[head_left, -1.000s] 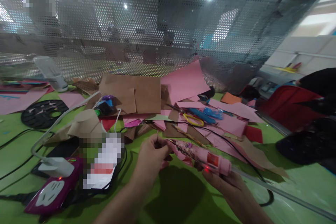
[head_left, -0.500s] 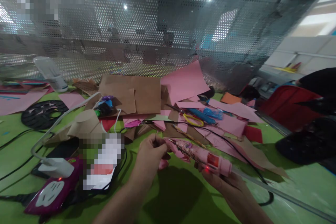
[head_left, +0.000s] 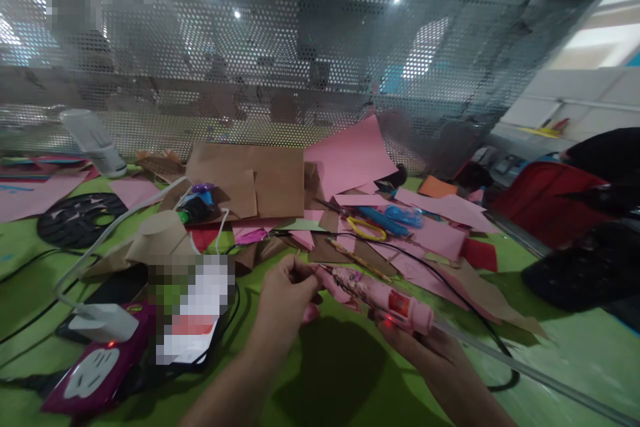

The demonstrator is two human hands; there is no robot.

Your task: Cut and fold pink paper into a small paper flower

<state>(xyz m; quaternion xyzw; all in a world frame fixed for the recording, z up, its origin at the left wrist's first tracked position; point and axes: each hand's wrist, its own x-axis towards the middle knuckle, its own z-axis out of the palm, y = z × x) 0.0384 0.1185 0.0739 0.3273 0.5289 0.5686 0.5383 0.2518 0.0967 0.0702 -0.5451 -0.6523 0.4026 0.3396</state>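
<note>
Near the middle of the green table, my left hand (head_left: 290, 293) is closed in a pinch on small pink paper pieces (head_left: 334, 285). A pink glue gun (head_left: 383, 297), with dark and glittery marks toward its tip and a small red light, lies in my right hand (head_left: 425, 347), whose fingers wrap its underside. The gun's tip points left and meets the pink paper beside my left fingertips. Whether tip and paper touch is hard to tell. Another pink bit (head_left: 311, 312) shows just under my left fingers.
Behind the hands lie a brown paper bag (head_left: 270, 180), pink sheets (head_left: 350, 157), yellow-handled scissors (head_left: 367, 228) and a pencil (head_left: 363, 261). To the left are a magenta power strip (head_left: 100, 367) and a phone (head_left: 200, 313). Cables cross the table.
The glue gun and my right hand have shifted slightly left. My left hand keeps its pinch on the pink paper, almost unmoved.
</note>
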